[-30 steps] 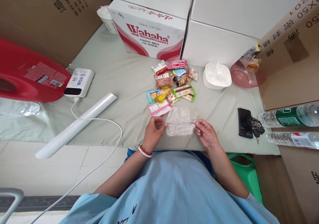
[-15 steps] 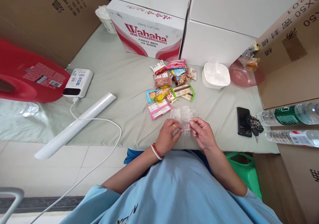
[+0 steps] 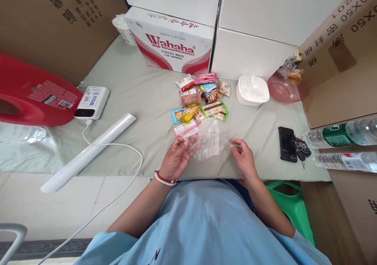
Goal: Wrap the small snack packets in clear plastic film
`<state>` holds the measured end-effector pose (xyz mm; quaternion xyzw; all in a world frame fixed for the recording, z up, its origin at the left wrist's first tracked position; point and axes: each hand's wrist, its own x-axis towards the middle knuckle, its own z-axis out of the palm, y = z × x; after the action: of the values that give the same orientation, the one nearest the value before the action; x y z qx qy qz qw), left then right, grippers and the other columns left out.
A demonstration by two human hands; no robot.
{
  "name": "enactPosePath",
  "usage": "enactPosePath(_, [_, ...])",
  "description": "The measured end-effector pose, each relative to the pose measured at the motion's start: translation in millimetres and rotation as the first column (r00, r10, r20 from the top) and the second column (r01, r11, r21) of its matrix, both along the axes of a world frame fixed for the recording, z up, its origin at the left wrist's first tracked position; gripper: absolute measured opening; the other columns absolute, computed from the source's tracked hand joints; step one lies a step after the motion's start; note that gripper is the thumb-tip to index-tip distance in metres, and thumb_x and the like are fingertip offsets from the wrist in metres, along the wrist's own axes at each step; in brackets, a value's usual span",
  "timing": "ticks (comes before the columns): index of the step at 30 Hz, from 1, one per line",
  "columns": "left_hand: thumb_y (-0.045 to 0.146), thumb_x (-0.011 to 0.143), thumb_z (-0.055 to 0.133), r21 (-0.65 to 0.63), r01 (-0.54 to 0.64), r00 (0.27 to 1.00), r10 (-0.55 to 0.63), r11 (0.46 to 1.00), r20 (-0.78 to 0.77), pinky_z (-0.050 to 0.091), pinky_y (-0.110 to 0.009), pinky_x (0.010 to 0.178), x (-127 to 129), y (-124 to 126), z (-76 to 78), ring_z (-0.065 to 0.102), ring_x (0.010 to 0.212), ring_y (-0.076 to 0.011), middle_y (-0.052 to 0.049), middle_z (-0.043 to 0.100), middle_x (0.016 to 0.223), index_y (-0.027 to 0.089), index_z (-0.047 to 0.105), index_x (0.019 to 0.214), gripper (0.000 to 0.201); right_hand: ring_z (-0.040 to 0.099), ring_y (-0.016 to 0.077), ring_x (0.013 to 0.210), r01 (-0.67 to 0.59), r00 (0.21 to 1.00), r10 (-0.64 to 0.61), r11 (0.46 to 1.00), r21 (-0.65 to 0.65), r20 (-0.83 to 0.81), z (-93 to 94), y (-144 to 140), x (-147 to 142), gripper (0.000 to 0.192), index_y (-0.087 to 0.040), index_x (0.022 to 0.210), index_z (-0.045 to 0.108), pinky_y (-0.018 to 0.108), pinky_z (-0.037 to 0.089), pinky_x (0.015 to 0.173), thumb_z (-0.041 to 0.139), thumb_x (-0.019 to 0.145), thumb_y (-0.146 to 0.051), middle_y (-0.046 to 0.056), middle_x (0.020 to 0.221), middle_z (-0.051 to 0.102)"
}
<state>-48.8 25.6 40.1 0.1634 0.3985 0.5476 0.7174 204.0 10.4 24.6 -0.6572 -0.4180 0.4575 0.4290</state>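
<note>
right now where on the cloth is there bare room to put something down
Bare cloth lies between the white roll and the snack pile, and between the white bowl and the phone. It is crowded around the snacks and the clear bag.

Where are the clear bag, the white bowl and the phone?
clear bag (image 3: 209,139), head view, middle of the crumpled film.
white bowl (image 3: 262,98), head view, front rim.
phone (image 3: 286,143), head view, middle of its dark face.
</note>
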Motion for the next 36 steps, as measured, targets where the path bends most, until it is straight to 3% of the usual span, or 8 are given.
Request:
enactPosePath(6, [0.034,0.074,0.089,0.033,0.044,0.999,-0.044,0.998,0.001,0.051,-0.048,0.11,8,-2,5.0,0.061,0.132,-0.026,-0.002,0.074,0.11,0.023,0.059,0.083,0.033,0.051,0.0148,0.067,-0.234,0.946,0.233,0.972,0.022,-0.224,27.2,-4,-18,0.049,-0.024,0.107,0.073,0.027,0.042,0.055,0.058,0.093,-0.068,0.007,0.096,0.069])
enactPosePath(12, [0.03,0.074,0.083,0.093,0.098,0.995,-0.099,0.991,0.009,0.051,-0.054,0.11,7,-6,15.2,0.057,0.137,-0.0322,-0.007,0.075,0.117,0.021,0.061,0.074,0.024,0.059,0.0182,0.086,0.063,0.998,-0.065,0.972,0.224,0.0,29.4,5,-17,0.034,-0.027,0.114,0.066,0.031,0.053,0.072,0.064,0.092,-0.052,0.008,0.115,0.064])
enactPosePath(15, [0.029,0.072,0.08,0.094,0.147,0.988,-0.15,0.985,0.027,0.053,-0.056,0.106,-1,-6,16.0,0.057,0.137,-0.036,-0.009,0.075,0.116,0.02,0.06,0.067,0.022,0.052,0.0265,0.13,-0.162,0.969,0.07,0.901,0.402,0.235,36.3,17,-1,0.056,-0.032,0.139,0.056,0.044,0.05,0.105,0.072,0.085,-0.036,0.01,0.15,0.047])
enactPosePath(18, [0.029,0.068,0.079,0.085,0.218,0.973,-0.223,0.972,0.053,0.054,-0.058,0.103,-4,-7,15.9,0.062,0.128,-0.0377,-0.01,0.075,0.109,0.02,0.058,0.065,0.023,0.042,0.0285,0.145,-0.374,0.924,0.308,0.85,0.37,0.228,48.4,34,8,0.078,-0.035,0.151,0.046,0.048,0.044,0.115,0.079,0.08,-0.032,0.008,0.163,0.036])
enactPosePath(22, [0.029,0.067,0.076,0.053,0.208,0.976,-0.211,0.977,0.049,0.055,-0.061,0.101,-6,-4,13.6,0.067,0.119,-0.0372,-0.009,0.074,0.103,0.021,0.058,0.067,0.02,0.067,0.022,0.101,-0.467,0.88,0.474,0.873,0.142,-0.017,52.0,50,4,0.058,-0.028,0.132,0.065,0.038,0.054,0.092,0.083,0.078,-0.039,0.006,0.116,0.071])
enactPosePath(26, [0.024,0.072,0.068,-0.008,-0.005,0.997,0.006,1.0,0.075,0.057,-0.055,0.1,-19,5,1.2,0.067,0.118,-0.0299,-0.004,0.075,0.105,0.023,0.057,0.073,0.012,0.055,0.0138,0.065,-0.215,0.966,0.218,0.976,0.034,-0.137,38.6,43,0,0.033,-0.021,0.086,0.072,0.027,0.046,0.06,0.083,0.075,-0.05,0.0,0.074,0.063])
enactPosePath(32, [0.02,0.075,0.074,-0.133,-0.064,0.995,0.074,0.989,0.072,0.059,-0.044,0.097,-29,3,-24.1,0.069,0.11,-0.0217,-0.003,0.071,0.102,0.023,0.057,0.086,0.02,0.044,0.0097,0.054,-0.174,0.935,0.072,0.947,-0.271,-0.348,22.6,0,8,0.049,-0.02,0.08,0.065,0.023,0.035,0.048,0.091,0.064,-0.058,-0.001,0.067,0.058])
enactPosePath(36, [0.027,0.075,0.08,0.069,-0.057,0.932,0.078,0.996,-0.353,0.057,-0.048,0.1,-22,-10,-24.2,0.061,0.127,-0.0277,-0.007,0.062,0.132,0.027,0.06,0.115,0.045,0.044,0.0094,0.055,-0.138,0.94,0.027,0.942,-0.307,-0.341,24.4,-15,13,0.051,-0.02,0.081,0.065,0.023,0.035,0.049,0.092,0.063,-0.059,-0.002,0.068,0.056])
